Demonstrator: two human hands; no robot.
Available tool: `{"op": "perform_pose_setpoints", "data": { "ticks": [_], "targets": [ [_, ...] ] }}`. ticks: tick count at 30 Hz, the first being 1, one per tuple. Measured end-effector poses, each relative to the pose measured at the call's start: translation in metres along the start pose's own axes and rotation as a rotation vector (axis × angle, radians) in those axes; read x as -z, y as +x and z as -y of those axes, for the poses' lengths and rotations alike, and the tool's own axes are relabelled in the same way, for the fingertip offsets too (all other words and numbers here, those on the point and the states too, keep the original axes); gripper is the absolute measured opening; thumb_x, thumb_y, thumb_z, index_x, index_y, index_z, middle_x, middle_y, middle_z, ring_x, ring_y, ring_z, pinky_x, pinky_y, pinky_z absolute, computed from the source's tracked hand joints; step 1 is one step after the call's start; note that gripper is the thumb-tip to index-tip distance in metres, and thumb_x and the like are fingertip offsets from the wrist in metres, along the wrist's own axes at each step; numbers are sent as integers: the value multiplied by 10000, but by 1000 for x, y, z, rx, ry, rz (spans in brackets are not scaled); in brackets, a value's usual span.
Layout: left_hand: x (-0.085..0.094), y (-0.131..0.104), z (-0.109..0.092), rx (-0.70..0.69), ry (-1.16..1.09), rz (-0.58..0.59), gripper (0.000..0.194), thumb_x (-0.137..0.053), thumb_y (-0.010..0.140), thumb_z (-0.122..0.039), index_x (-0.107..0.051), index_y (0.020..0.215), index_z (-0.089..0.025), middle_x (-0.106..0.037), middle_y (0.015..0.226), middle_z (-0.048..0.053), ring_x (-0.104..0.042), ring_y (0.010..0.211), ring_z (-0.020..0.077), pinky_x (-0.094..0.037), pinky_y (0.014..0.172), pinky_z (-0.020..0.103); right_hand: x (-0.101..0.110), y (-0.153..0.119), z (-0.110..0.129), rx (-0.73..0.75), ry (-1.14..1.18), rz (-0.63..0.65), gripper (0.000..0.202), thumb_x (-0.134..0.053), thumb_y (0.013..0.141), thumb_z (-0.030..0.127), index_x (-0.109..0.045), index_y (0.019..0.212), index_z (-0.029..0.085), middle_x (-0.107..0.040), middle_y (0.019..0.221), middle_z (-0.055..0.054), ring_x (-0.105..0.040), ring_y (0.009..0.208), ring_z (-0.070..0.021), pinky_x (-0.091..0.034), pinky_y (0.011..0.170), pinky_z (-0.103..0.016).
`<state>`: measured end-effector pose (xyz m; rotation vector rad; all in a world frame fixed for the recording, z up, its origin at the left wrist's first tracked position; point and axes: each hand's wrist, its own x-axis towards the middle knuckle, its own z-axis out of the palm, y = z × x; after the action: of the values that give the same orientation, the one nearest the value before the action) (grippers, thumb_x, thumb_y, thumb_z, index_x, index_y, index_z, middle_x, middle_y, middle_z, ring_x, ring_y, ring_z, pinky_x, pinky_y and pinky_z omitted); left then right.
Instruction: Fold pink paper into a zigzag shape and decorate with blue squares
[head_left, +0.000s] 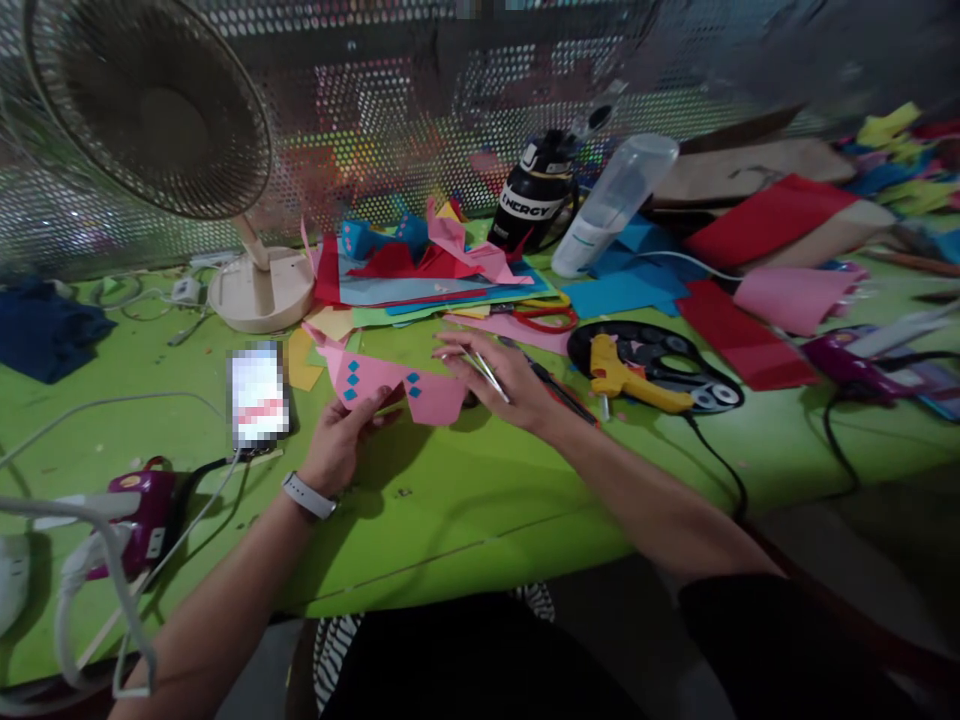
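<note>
A pink cut-out piece (437, 398) with small blue diamonds in two groups is held above the green table. My left hand (343, 436), with a pale band on its wrist, pinches its lower edge near the middle. My right hand (510, 380) is closed around slim metal tweezers (486, 374), beside the piece's right end. Whether the right fingertips touch the pink piece cannot be made out. Three diamonds sit in the left group; the right group is lower down, near the left thumb.
Behind the hands lies a pile of coloured sheets (450, 290) with red-handled scissors (546, 318). A yellow glue gun (637, 385) rests at right, a phone (259, 393) and fan (262, 290) stand left. Bottles (531, 205), power strips (142, 520) and cables surround the green table (465, 520).
</note>
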<state>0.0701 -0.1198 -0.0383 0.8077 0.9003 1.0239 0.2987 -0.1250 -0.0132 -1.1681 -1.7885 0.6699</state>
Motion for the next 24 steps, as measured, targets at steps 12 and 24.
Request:
{"op": "perform_pose_setpoints", "data": {
  "ticks": [12, 24],
  "targets": [
    [7, 14, -5, -61, -217, -140, 223, -828, 688, -240, -726, 864, -148, -765, 911, 55, -724, 841, 154, -580, 740, 233, 36, -54, -26, 63, -800, 341, 442, -451, 880, 37, -665, 1218, 225, -679, 916, -95, -618, 801, -224, -495, 741, -381],
    [6, 14, -3, -106, -194, -139, 253, -839, 675, -292, -716, 850, -158, -764, 890, 54, -724, 861, 160, -557, 808, 269, 126, -96, -43, -468, -1271, 204, 433, -517, 839, 208, -577, 1228, 26, -638, 1154, -228, -618, 1022, -354, -481, 838, -440]
  ]
}}
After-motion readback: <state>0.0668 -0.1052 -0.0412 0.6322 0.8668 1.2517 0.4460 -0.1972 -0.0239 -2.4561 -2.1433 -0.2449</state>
